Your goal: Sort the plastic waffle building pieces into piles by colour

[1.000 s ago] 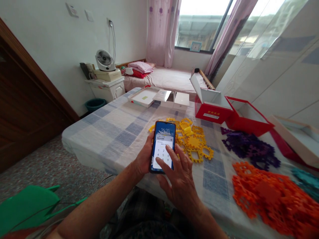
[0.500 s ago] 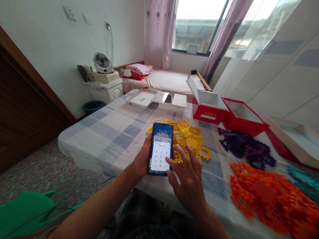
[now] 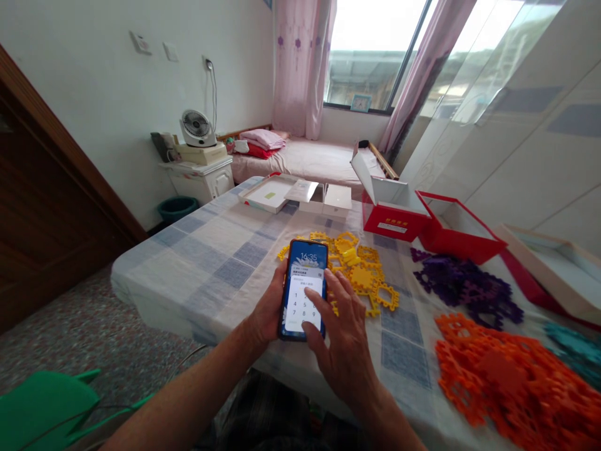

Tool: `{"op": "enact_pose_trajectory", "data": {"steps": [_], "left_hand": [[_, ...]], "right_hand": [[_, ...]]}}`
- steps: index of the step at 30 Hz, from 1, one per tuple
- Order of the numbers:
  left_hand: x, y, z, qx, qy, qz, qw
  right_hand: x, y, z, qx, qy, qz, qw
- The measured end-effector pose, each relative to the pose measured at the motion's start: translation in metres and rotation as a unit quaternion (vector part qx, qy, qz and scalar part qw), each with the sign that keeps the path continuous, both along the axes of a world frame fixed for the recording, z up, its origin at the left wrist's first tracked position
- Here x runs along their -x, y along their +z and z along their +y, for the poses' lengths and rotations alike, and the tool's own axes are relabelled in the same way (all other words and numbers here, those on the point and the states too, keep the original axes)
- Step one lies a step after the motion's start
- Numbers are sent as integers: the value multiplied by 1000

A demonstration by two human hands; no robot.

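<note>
My left hand [image 3: 270, 310] is closed around the left side of a smartphone [image 3: 294, 315], which it holds up over the table's near edge. The lit screen shows 16:35 and a white number pad. Over the screen reaches my right hand [image 3: 345, 332], fingers apart, its index fingertip at the upper rows of the pad and its thumb low on the screen. Nothing is held in that hand. Just beyond the phone lie yellow plastic interlocking pieces [image 3: 366, 275], partly hidden by the phone and the right hand.
Purple pieces [image 3: 464, 282], orange pieces [image 3: 511, 376] and teal pieces [image 3: 575, 347] lie in heaps on the right of the checked tablecloth [image 3: 188, 269]. Behind them stand red boxes [image 3: 389, 219]. A shallow white tray [image 3: 267, 194] and a small white box [image 3: 338, 197] sit at the far edge.
My right hand has moved up and left across the screen, its index finger going from the pad's right side to its upper middle. The view has tilted up slightly.
</note>
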State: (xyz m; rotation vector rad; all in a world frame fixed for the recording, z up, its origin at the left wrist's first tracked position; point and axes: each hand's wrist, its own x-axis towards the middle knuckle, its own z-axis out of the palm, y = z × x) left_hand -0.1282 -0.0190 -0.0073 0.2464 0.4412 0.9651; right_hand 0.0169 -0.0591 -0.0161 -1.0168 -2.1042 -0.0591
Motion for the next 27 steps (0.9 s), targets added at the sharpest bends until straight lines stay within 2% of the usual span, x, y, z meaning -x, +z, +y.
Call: {"op": "enact_pose_trajectory", "data": {"steps": [4, 8, 18, 27], "left_hand": [[1, 0, -1, 0, -33, -26, 999], [1, 1, -1, -4, -40, -44, 998], [3, -4, 0, -48, -35, -56, 997], [3, 3, -2, -13, -23, -17, 1000]], "right_hand": [[-8, -7, 2, 16, -46, 92, 995], [-11, -12, 3, 40, -73, 122, 989], [-12, -17, 4, 76, -42, 136, 987], [-12, -15, 4, 102, -28, 157, 982]]}}
